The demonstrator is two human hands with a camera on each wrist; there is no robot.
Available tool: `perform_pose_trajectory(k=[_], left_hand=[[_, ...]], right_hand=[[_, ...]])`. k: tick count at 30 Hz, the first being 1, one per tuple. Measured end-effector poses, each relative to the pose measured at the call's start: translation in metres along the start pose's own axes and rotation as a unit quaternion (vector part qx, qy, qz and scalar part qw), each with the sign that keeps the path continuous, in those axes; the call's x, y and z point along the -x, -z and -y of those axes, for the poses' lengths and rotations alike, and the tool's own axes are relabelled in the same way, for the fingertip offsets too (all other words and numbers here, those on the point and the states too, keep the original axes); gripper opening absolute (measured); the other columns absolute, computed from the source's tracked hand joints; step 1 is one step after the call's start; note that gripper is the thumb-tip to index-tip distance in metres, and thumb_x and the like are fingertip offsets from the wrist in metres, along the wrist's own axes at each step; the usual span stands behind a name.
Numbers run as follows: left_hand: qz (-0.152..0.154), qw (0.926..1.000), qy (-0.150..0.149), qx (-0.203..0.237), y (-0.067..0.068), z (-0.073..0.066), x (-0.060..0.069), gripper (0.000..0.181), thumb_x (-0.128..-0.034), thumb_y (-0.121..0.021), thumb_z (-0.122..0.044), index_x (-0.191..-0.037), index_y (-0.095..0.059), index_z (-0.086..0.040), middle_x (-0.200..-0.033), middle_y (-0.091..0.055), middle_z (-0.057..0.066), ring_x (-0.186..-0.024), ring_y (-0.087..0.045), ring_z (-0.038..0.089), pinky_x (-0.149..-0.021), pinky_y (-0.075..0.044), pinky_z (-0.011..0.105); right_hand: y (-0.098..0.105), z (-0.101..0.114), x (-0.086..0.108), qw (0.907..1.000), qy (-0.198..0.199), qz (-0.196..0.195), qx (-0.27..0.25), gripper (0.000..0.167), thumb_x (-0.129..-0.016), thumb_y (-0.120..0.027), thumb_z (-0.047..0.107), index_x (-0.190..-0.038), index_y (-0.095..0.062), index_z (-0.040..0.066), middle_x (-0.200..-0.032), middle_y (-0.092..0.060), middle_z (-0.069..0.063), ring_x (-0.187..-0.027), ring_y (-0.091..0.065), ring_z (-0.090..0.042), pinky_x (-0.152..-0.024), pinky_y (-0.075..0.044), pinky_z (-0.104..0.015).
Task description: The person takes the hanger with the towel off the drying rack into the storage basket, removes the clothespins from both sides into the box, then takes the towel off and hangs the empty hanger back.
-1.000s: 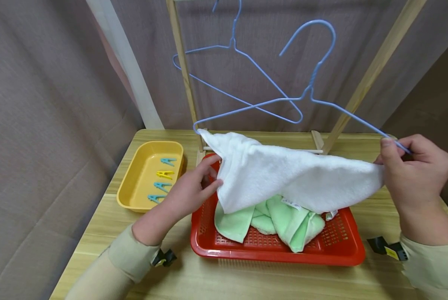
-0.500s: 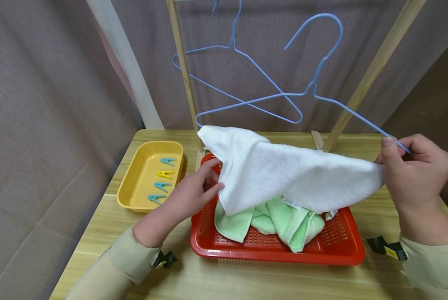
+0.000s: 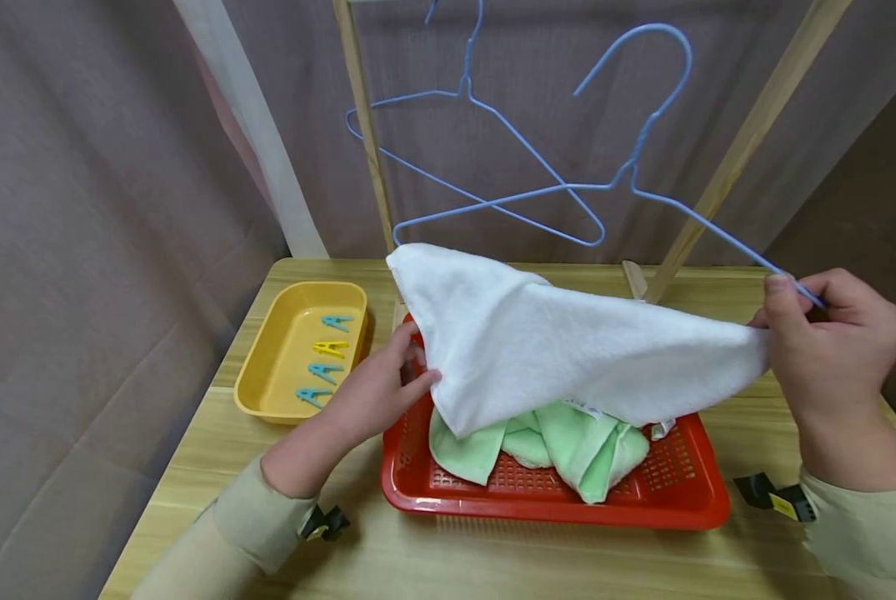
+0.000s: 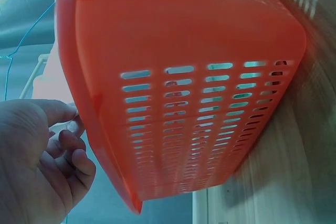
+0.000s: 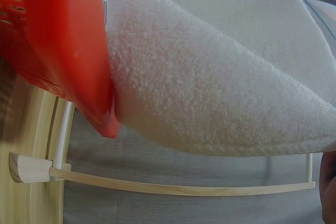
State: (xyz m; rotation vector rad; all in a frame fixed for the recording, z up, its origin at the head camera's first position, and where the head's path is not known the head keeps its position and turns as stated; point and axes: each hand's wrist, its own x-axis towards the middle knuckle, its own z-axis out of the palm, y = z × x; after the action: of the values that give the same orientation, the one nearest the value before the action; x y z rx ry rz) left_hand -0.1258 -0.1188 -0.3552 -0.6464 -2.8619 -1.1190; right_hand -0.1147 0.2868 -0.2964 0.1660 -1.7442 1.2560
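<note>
A white towel lies along the bottom of a blue wire hanger, whose lower bar it hides. At the hanger's right end, my right hand grips the wire, with the towel's right end against its fingers. My left hand pinches the towel's left edge, the thumb in front and the other fingers partly hidden. Below the towel, green towels lie in a red basket. Close to its rim are my left fingers in the left wrist view. The right wrist view shows the towel's fluffy side beside the basket.
To the left stands a yellow tray with several clothespins. A wooden rack rises behind the basket. Another blue hanger hangs there. Grey curtain surrounds the wooden table.
The towel's upper left part has spread out and its corner has come forward over the hanger's end. The hanger's hook has tilted up and right. My left hand has shifted slightly left.
</note>
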Motion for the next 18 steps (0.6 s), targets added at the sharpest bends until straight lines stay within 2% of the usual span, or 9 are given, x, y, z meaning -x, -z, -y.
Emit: perform_pose_trajectory(k=[8, 18], left_hand=[[-0.028, 0.999, 0.015, 0.032, 0.002, 0.007, -0.001, 0.06, -0.0934, -0.071, -0.026, -0.142, -0.038, -0.015, -0.092, -0.059, -0.004, -0.073, -0.055, 0.014, -0.063, -0.051, 0.03], [-0.035, 0.9977, 0.045, 0.036, 0.003, 0.012, 0.0, 0.054, -0.0941, -0.07, -0.028, -0.139, -0.042, -0.015, -0.09, -0.059, -0.002, -0.075, -0.055, 0.018, -0.063, -0.051, 0.033]], right_hand=[[0.001, 0.002, 0.001, 1.0, 0.005, -0.002, 0.0, 0.035, -0.084, -0.063, -0.002, -0.058, -0.045, -0.018, -0.056, -0.058, 0.015, -0.046, -0.053, 0.005, -0.052, -0.043, -0.006], [0.002, 0.006, 0.001, 0.9999, 0.014, -0.001, -0.01, 0.035, -0.083, -0.063, -0.001, -0.057, -0.045, -0.018, -0.056, -0.059, 0.015, -0.047, -0.054, 0.005, -0.053, -0.043, -0.006]])
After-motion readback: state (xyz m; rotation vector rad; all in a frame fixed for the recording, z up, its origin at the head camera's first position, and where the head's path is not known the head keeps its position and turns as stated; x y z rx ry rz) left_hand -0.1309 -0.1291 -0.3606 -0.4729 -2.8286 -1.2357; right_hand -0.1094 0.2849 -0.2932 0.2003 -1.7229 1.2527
